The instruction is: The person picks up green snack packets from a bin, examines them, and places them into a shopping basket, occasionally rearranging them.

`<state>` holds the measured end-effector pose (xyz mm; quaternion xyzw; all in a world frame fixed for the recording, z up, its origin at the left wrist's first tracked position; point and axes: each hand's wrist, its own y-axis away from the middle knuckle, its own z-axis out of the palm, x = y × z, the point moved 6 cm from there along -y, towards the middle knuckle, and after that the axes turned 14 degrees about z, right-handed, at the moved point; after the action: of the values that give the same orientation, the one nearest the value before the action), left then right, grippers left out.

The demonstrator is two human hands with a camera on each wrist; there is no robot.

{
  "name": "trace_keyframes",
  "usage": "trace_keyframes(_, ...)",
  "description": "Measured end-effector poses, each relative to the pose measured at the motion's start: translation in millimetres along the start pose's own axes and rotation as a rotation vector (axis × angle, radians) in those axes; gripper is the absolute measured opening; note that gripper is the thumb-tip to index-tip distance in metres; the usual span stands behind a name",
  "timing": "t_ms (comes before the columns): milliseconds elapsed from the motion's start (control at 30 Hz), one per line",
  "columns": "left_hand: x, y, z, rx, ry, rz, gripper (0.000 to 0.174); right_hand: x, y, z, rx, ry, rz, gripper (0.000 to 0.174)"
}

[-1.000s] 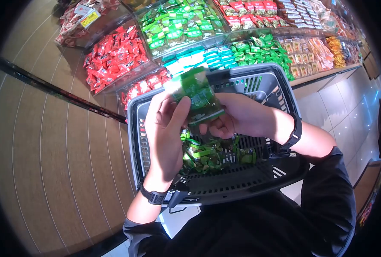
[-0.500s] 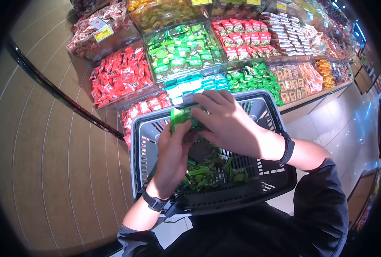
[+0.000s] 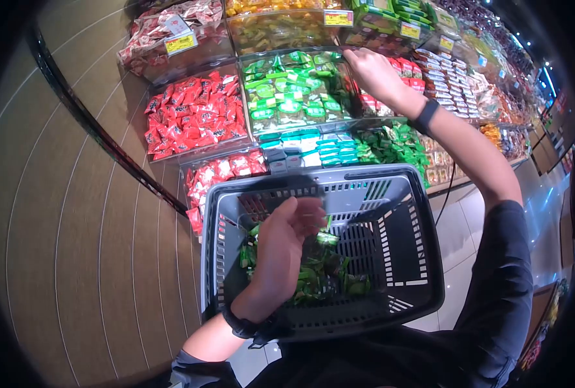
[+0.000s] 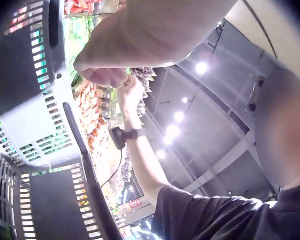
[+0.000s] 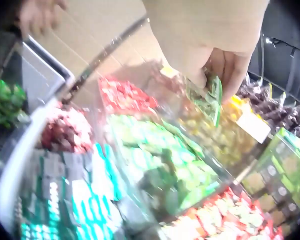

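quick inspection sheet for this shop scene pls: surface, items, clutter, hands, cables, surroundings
surface: no table seen; tiered clear display bins hold wrapped snacks
job's things: grey basket with green packets on its bottom; one green packet pinched by the right hand
clutter: red packets, teal packets, price tags
grips: left hand over the grey basket, fingers relaxed, holding nothing; right hand up at the display bins
cables: thin dark cable hanging below the right forearm
surroundings: wood-panelled wall, tiled floor, ceiling lights
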<state>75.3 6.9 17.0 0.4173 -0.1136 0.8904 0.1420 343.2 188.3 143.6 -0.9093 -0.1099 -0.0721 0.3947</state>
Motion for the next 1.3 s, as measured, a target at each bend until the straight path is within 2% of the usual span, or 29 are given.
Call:
trace_keyframes(67,1.8,-1.2,0.1,-0.02,0.012,0.024,0.04,20.1,-17.4,36.3,-0.079,0.043,-0.026,0.021)
trace_keyframes(267,0.2,-2.8,4.1,-0.028,0.053,0.014,0.036,36.3,-35.3,103.5,0.046,0.154,-0.174,0.014)
trace_keyframes(533,-2.1,-4.1,0.0,-0.013,0.043,-0.031,0.034,34.3,-40.9,131.6,0.051,0.224,-0.258,0.01)
trace_keyframes(567,-1.9,-4.5,-0.3,-0.014,0.041,-0.032,0.034,35.3,-42.2,136.3,-0.017,0.239,-0.252,0.012)
trace_keyframes(667,-2.2,-3.9,-1.3,-0.015,0.036,-0.033,0.033,38.3,-41.4,139.4,-0.066,0.174,-0.309,0.014)
trace_keyframes(700,-2.9,-3.5,-1.1,-0.022,0.033,-0.035,0.033,39.9,-41.4,137.6,-0.194,0.162,-0.272,0.025)
trace_keyframes(733,-4.4,-2.3,-1.4,-0.02,0.034,-0.039,0.033,42.0,-37.9,139.9,-0.198,0.16,-0.272,0.025)
trace_keyframes(800,-5.1,-3.9,-0.7,-0.042,0.047,-0.056,0.032,41.3,-36.4,132.3,-0.141,0.059,-0.344,0.04)
trace_keyframes(833,-4.9,-3.8,-0.5,-0.043,0.042,-0.053,0.032,45.0,-36.8,135.3,-0.271,0.049,-0.305,0.056)
trace_keyframes(867,-5.8,-3.0,0.5,-0.042,0.049,-0.063,0.031,44.7,-36.4,132.7,-0.267,0.046,-0.303,0.056)
trace_keyframes(967,-6.3,-3.4,2.3,-0.059,0.051,-0.062,0.03,45.8,-36.7,135.9,-0.524,0.01,-0.114,0.079)
trace_keyframes(1067,-3.0,-5.4,5.8,-0.096,0.045,-0.043,0.028,36.6,-35.1,117.4,-0.571,-0.089,-0.012,0.081)
trace_keyframes(1133,-2.3,-3.9,7.4,-0.104,0.045,-0.044,0.028,41.7,-35.3,127.2,-0.635,-0.106,0.049,0.083)
trace_keyframes(1233,0.3,-5.9,12.6,-0.117,0.059,-0.055,0.02,42.6,-42.5,129.3,-0.544,-0.075,0.003,0.086)
trace_keyframes(1300,-1.8,-3.0,17.3,-0.149,-0.079,-0.079,0.008,42.2,-43.0,116.5,-0.501,-0.07,-0.007,0.087)
